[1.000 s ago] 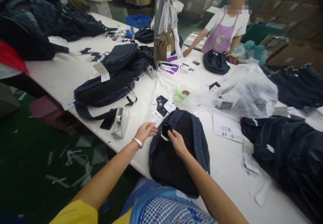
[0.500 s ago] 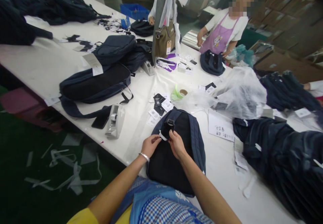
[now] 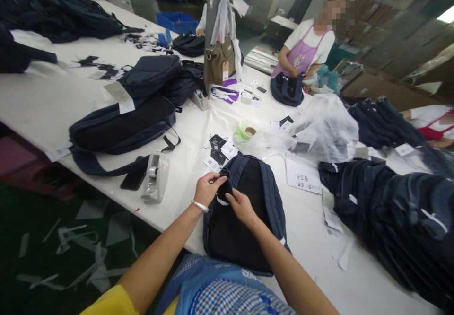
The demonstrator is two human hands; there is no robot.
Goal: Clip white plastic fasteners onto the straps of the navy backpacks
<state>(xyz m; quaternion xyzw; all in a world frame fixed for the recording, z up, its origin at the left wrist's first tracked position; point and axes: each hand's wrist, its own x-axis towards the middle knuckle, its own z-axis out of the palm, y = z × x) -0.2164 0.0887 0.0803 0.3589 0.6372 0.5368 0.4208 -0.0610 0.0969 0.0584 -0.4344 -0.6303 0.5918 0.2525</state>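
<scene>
Your 2 hands meet over a dark navy backpack (image 3: 236, 239) lying on the white bench (image 3: 305, 225) directly in front of you, its black padded side up. A folded black strap (image 3: 223, 190) sits between your fingers, above the backpack's upper left part. Your left hand (image 3: 208, 189) pinches the strap near its upper end; your right hand (image 3: 241, 206) pinches its right edge, thumb and fingers pressed together. A white band (image 3: 222, 202) shows below the strap. Just beyond the backpack lie black and white tags (image 3: 223, 149); a tape dispenser (image 3: 156, 178) stands to the left.
</scene>
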